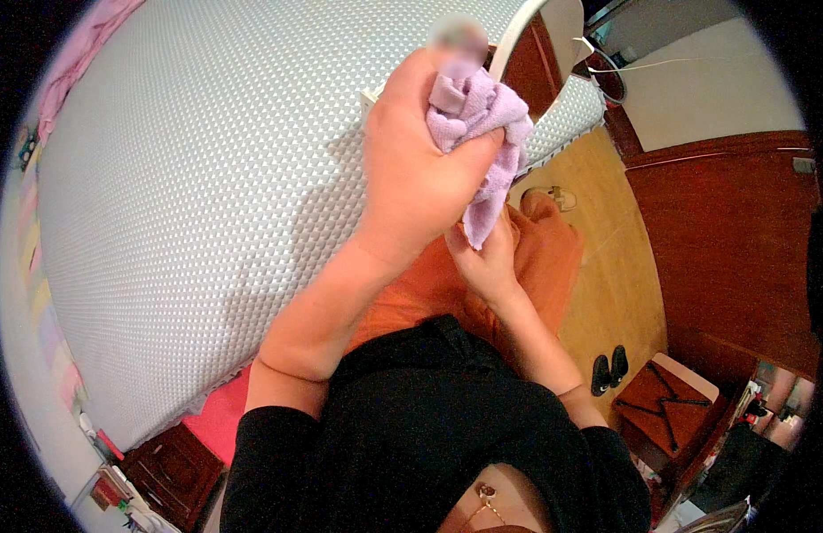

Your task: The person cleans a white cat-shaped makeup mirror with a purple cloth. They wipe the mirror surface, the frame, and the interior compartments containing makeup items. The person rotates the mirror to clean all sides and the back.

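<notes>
My left hand (416,169) is raised in front of me, its fingers and thumb closed round a bunched lilac towelling cloth (482,115). One end of the cloth hangs down to a point. Just below and behind that end is my right hand (485,259). Its fingers are mostly hidden by the cloth and my left hand, so what it holds, if anything, does not show. A blurred patch lies just above the cloth. Beyond it runs a curved white edge (511,44) with dark red wood showing inside the curve.
A bed with a pale grey textured cover (189,160) fills the left. Tan floor (620,266) lies to the right, with black slippers (609,369) and a small brown folding table (664,404). Dark red wooden furniture (722,249) stands along the right. A brown cabinet (172,471) is at lower left.
</notes>
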Demonstrator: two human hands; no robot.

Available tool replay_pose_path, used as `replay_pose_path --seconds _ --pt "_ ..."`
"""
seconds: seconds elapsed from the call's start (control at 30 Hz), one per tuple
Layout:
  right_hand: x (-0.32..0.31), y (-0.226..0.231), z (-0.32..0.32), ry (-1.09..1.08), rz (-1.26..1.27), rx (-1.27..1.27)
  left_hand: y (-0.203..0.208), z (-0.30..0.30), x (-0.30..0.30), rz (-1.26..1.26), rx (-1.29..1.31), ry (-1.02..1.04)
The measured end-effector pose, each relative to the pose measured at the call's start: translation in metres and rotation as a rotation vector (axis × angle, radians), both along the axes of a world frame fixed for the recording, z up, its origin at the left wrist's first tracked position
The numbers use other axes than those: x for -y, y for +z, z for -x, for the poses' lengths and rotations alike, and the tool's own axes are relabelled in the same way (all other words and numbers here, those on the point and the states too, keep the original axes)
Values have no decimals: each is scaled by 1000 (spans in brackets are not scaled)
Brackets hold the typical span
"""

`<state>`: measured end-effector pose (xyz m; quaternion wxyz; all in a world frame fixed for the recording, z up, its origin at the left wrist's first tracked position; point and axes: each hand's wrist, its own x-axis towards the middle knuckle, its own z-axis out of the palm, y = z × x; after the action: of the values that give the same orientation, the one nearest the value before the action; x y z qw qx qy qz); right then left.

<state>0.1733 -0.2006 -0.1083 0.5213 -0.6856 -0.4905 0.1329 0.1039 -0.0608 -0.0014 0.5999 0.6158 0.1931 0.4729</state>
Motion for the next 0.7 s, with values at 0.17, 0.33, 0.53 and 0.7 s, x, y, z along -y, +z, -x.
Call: replay_pose_path --seconds 0.17,0.33,0.53,0.7 --pt "0 -5 2 -51 -25 69 0 2 1 -41 42 -2" --pt "1 -8 0 -34 2 93 -7 4 -1 -82 56 -11" --pt "4 -10 -8 -2 12 121 -12 22 -4 -69 30 -52" --pt "13 -7 -12 77 -125 -229 -34 74 15 -19 -66 36"
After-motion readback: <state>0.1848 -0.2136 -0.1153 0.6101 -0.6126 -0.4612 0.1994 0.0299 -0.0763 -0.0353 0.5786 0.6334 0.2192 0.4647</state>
